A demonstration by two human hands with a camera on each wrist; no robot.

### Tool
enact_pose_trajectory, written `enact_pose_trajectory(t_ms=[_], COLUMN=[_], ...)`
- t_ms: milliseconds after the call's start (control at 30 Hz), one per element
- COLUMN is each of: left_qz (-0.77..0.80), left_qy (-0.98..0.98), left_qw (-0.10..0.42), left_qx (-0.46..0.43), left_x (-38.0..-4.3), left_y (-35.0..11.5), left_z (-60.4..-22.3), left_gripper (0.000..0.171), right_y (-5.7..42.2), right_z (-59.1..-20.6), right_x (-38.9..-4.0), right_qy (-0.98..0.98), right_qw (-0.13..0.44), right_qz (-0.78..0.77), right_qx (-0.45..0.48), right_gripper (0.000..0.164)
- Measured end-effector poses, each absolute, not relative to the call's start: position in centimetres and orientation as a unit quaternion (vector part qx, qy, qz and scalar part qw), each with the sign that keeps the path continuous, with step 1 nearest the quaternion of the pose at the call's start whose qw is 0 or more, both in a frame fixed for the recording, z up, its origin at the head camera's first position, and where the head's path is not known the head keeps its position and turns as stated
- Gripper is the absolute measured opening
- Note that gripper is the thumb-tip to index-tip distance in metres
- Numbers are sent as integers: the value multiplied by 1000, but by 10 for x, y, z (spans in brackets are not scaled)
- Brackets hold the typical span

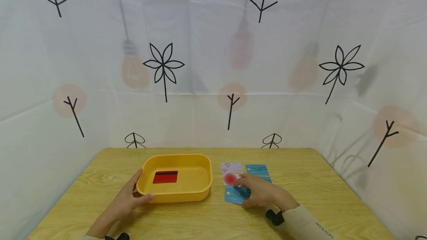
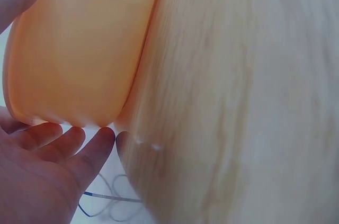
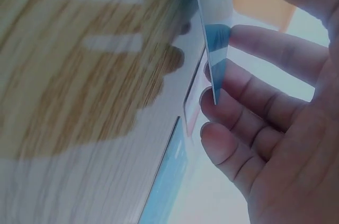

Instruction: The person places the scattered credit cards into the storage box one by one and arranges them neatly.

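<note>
At the left end of a yellow plastic tray (image 1: 180, 196), my left hand (image 1: 126, 197) grips the wall, thumb on the near side and fingers on the end. The left wrist view shows those fingertips touching the wall. Inside the tray lies a red card (image 1: 170, 177) with a dark stripe. My right hand (image 1: 261, 192) pinches a blue card (image 3: 218, 49) between thumb and fingers; the right wrist view shows it tilted up off the table. Beyond it lie a white card with a red circle (image 1: 229, 179), partly under the fingers, and a pale floral card (image 1: 230, 167).
Another blue card (image 1: 256, 169) lies behind my right hand, with more blue showing just below it, partly hidden by the hand. Everything rests on a wood-grain table (image 1: 186, 221). A white cloth with plant drawings (image 1: 197, 117) hangs around its back and sides.
</note>
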State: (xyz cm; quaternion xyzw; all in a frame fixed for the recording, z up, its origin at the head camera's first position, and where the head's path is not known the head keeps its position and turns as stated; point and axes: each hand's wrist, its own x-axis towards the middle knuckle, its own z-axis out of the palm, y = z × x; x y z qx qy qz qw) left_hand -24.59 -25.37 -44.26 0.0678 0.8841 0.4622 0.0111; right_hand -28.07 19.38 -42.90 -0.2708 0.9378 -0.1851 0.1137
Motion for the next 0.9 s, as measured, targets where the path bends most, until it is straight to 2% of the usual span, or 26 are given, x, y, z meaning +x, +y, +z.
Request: enact_pose_trajectory(t_ms=[600, 900], left_qz=[473, 468], left_qy=[878, 881], left_qw=[2, -2], left_qx=[76, 71], left_x=[-245, -246], left_y=[-254, -255], left_z=[-446, -446], left_gripper=[104, 106], right_y=[193, 197], right_z=[-428, -424], right_x=[-281, -284], right_qy=[940, 939], right_qw=[108, 77], right_qz=[-179, -182], right_qx=[-269, -282], right_gripper=[57, 60])
